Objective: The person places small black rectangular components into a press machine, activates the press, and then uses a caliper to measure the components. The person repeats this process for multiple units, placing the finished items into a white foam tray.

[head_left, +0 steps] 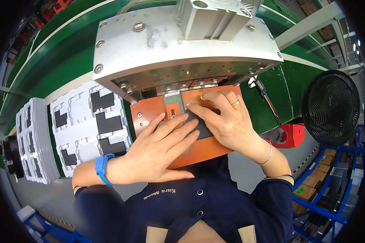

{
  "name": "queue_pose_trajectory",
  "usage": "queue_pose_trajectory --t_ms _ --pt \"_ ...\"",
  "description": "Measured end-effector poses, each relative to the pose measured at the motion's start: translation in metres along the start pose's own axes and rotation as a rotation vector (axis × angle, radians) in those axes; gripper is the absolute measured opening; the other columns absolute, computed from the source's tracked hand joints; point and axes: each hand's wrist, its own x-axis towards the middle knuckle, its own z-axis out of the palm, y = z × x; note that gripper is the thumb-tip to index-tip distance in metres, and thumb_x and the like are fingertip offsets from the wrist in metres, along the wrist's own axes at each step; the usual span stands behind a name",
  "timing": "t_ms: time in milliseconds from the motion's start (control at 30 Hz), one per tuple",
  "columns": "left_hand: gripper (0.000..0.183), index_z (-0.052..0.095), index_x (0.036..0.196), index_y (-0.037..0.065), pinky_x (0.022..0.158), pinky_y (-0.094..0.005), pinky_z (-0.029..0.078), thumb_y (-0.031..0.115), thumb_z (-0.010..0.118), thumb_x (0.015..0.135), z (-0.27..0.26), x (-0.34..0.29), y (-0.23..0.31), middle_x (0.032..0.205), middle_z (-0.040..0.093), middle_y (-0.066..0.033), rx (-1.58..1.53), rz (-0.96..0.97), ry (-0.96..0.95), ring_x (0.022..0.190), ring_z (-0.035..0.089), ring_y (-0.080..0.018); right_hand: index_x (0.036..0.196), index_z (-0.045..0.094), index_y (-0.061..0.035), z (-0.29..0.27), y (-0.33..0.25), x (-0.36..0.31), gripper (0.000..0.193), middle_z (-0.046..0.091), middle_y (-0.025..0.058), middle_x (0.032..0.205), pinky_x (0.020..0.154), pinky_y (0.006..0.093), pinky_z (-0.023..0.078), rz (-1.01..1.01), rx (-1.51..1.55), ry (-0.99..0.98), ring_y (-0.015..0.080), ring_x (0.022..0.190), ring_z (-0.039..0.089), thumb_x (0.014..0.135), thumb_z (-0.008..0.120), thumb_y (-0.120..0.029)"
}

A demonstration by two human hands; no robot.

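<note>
A black sheet piece (203, 131) lies on an orange fixture plate (209, 150) beneath a metal press (158, 44). My left hand (160, 141) rests over the plate with its fingers spread, fingertips touching the black piece's left side. My right hand (231, 117) bends over the right side of the plate. One of its fingertips touches near the upper end of the black piece, another the orange surface; they are apart, and nothing shows gripped between them. Part of the black piece is hidden under both hands.
White trays (83, 135) holding black L-shaped pieces (109, 122) lie at the left, beside a stack of white trays (36, 141). A black fan (331, 106) stands at the right, near a red stool (293, 135). Blue shelving (336, 216) with boxes is lower right.
</note>
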Motion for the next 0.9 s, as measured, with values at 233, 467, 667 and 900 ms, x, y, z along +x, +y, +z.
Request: queue_pose_trajectory --t_ms 233,467,667,900 --pt "0.08 0.058 0.132 0.005 0.112 -0.0563 0.028 0.064 0.068 0.078 0.003 0.001 -0.003 0.143 0.051 -0.0133 0.005 0.003 -0.019 0.134 0.045 -0.0333 0.102 0.064 -0.0067 0.009 0.012 -0.006 0.028 0.065 0.0052 0.107 0.079 0.0371 0.046 -0.017 0.283 0.121 0.0239 0.1 0.058 0.075 0.071 -0.004" --pt "0.076 0.059 0.13 0.005 0.111 -0.0567 0.029 0.062 0.068 0.08 0.004 0.001 -0.003 0.141 0.053 -0.0119 0.007 0.006 -0.008 0.133 0.046 -0.0326 0.096 0.062 -0.007 0.003 0.002 0.001 0.02 0.067 0.0052 0.105 0.088 0.0393 0.045 -0.048 0.176 0.028 0.022 0.106 0.06 0.076 0.064 -0.008" --pt "0.075 0.059 0.129 0.005 0.11 -0.0569 0.03 0.061 0.069 0.08 0.003 0.001 -0.002 0.141 0.053 -0.0117 -0.006 -0.007 -0.011 0.133 0.046 -0.0324 0.104 0.066 -0.0068 0.004 0.0 0.002 0.032 0.064 0.0047 0.113 0.086 0.038 0.045 0.003 0.072 0.041 0.0225 0.109 0.057 0.073 0.066 -0.007" --pt "0.076 0.059 0.13 0.005 0.111 -0.057 0.029 0.061 0.069 0.079 0.003 0.002 -0.002 0.141 0.052 -0.0113 0.009 -0.005 -0.014 0.133 0.046 -0.0322 0.103 0.07 -0.0107 0.005 0.004 -0.006 0.035 0.061 0.0021 0.112 0.083 0.0364 0.043 0.033 0.066 0.074 0.0229 0.1 0.055 0.069 0.07 -0.004"
